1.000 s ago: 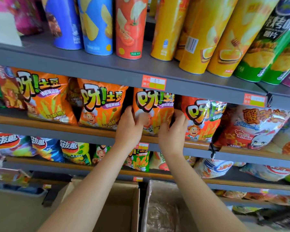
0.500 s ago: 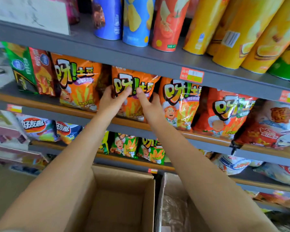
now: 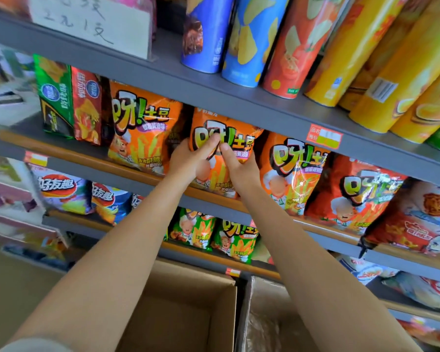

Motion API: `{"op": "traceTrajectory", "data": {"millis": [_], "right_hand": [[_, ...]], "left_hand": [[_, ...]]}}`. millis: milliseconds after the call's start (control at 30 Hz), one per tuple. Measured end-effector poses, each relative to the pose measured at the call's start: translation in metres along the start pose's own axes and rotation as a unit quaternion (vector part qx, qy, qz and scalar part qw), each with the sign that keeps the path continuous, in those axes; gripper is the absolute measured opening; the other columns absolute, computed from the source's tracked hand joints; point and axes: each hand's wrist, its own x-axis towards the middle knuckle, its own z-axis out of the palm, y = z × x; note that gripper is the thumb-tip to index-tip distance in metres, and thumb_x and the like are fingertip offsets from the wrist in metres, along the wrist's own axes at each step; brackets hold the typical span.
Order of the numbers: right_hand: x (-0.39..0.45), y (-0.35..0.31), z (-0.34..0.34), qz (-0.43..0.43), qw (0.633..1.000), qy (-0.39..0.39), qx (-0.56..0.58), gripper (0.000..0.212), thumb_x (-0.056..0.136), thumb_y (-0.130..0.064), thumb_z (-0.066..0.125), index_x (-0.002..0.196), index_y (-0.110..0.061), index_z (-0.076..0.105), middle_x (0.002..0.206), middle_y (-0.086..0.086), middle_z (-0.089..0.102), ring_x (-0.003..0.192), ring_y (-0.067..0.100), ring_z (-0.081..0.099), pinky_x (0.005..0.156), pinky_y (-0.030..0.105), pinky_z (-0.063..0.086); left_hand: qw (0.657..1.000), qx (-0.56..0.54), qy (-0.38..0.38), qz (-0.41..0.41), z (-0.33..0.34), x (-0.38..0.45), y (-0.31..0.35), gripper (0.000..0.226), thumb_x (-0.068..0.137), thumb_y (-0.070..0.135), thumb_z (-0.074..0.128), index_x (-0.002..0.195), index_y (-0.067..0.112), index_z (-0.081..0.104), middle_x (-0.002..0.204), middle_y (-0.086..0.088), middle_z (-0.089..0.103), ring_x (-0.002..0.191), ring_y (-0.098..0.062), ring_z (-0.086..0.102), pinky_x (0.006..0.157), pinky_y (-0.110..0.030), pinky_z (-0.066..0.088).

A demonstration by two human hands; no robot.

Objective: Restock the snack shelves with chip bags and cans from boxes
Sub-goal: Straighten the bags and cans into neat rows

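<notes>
**Hands on orange chip bag, middle shelf**

Head view. Orange chip bag (image 3: pixel 241 138) stands upright on the middle shelf (image 3: pixel 148 171), second in a row of like bags, between another orange bag (image 3: pixel 142 133) on its left and one (image 3: pixel 294 174) on its right. Left hand (image 3: pixel 191 162) grips the bag's left edge, fingers curled over the front. Right hand (image 3: pixel 243 168) rests on the front, index finger extended and touching the print; whether its other fingers clamp the bag, cannot tell. Chip cans (image 3: pixel 241 39) stand on the shelf above. Open cardboard box (image 3: pixel 188 308) sits below the arms.
</notes>
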Motion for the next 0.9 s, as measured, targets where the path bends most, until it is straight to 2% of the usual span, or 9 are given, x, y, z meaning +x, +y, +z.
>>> {"op": "traceTrajectory", "data": {"millis": [167,300,367,433,567,667,767,833,900], "right_hand": [[0.0,-0.003,-0.001,0.015,0.999,-0.004,-0.049,0.09,0.094,-0.057,0.054,0.157,-0.008,0.012,0.157,0.009,0.036,0.143,0.027,0.035,0.095,0.026,0.029],[-0.008,-0.005,-0.005,0.037,0.996,-0.026,-0.077,0.088,0.097,-0.059,0.047,0.158,-0.008,0.01,0.158,0.013,0.034,0.144,0.031,0.034,0.107,0.035,0.034],[-0.016,-0.001,-0.008,0.028,0.994,-0.018,-0.108,0.075,0.099,-0.054,0.048,0.154,-0.009,0.023,0.147,0.012,0.047,0.131,0.03,0.048,0.098,0.036,0.04],[-0.025,0.007,-0.012,-0.004,0.993,0.012,-0.115,0.052,0.102,-0.038,0.051,0.144,-0.01,0.038,0.127,0.008,0.058,0.106,0.024,0.059,0.081,0.032,0.044],[-0.055,0.02,-0.02,-0.071,0.988,0.074,-0.111,0.027,0.097,-0.01,0.051,0.124,-0.013,0.051,0.113,0.006,0.055,0.085,0.016,0.056,0.06,0.022,0.041],[-0.076,0.024,-0.017,-0.091,0.991,0.006,-0.098,0.017,0.097,-0.01,0.051,0.107,-0.013,0.063,0.09,-0.002,0.061,0.074,0.012,0.055,0.054,0.014,0.039],[-0.091,0.021,-0.008,-0.073,0.991,-0.085,-0.07,0.019,0.097,-0.01,0.049,0.097,-0.02,0.065,0.078,-0.006,0.062,0.069,0.02,0.061,0.06,0.027,0.052],[-0.098,0.017,0.002,-0.066,0.99,-0.115,-0.043,0.023,0.096,-0.011,0.05,0.09,-0.03,0.061,0.08,-0.004,0.063,0.077,0.028,0.066,0.072,0.043,0.059],[-0.103,0.011,0.012,-0.061,0.988,-0.143,-0.015,0.02,0.095,-0.014,0.051,0.097,-0.033,0.056,0.089,-0.001,0.064,0.085,0.028,0.067,0.077,0.051,0.058]], "left_hand": [[0.998,0.031,0.053,0.005,0.005,0.001,-0.006,0.067,0.08,0.073,0.062,0.124,0.023,0.062,0.112,0.006,0.066,0.103,-0.017,0.062,0.085,-0.032,0.046],[0.995,0.087,0.053,0.009,0.004,-0.007,-0.006,0.069,0.086,0.072,0.053,0.13,0.019,0.055,0.123,-0.004,0.065,0.114,-0.028,0.061,0.091,-0.037,0.046],[0.99,0.131,0.047,0.015,0.001,-0.014,-0.003,0.065,0.094,0.064,0.048,0.133,0.013,0.051,0.126,-0.009,0.063,0.116,-0.032,0.058,0.084,-0.034,0.04],[0.984,0.168,0.048,0.036,-0.003,-0.022,-0.004,0.057,0.099,0.058,0.045,0.131,0.012,0.052,0.123,-0.009,0.063,0.114,-0.031,0.058,0.081,-0.034,0.039],[0.963,0.222,0.102,0.108,-0.014,-0.044,-0.011,0.037,0.1,0.044,0.05,0.125,0.017,0.058,0.115,-0.002,0.064,0.103,-0.023,0.062,0.079,-0.037,0.051],[0.962,0.243,0.106,0.072,-0.032,-0.067,-0.019,0.022,0.099,0.031,0.053,0.118,0.022,0.06,0.103,0.004,0.065,0.09,-0.019,0.064,0.077,-0.041,0.055],[0.964,0.242,0.106,0.028,-0.055,-0.089,-0.019,0.017,0.097,0.028,0.052,0.107,0.024,0.065,0.094,0.004,0.069,0.082,-0.019,0.066,0.07,-0.036,0.053],[0.964,0.241,0.113,0.002,-0.072,-0.095,-0.01,0.014,0.095,0.031,0.055,0.104,0.024,0.064,0.088,0.005,0.067,0.08,-0.017,0.065,0.068,-0.034,0.05],[0.967,0.22,0.128,-0.008,-0.087,-0.092,0.0,0.014,0.093,0.034,0.06,0.105,0.026,0.062,0.09,0.004,0.067,0.084,-0.02,0.067,0.074,-0.038,0.053]]}}
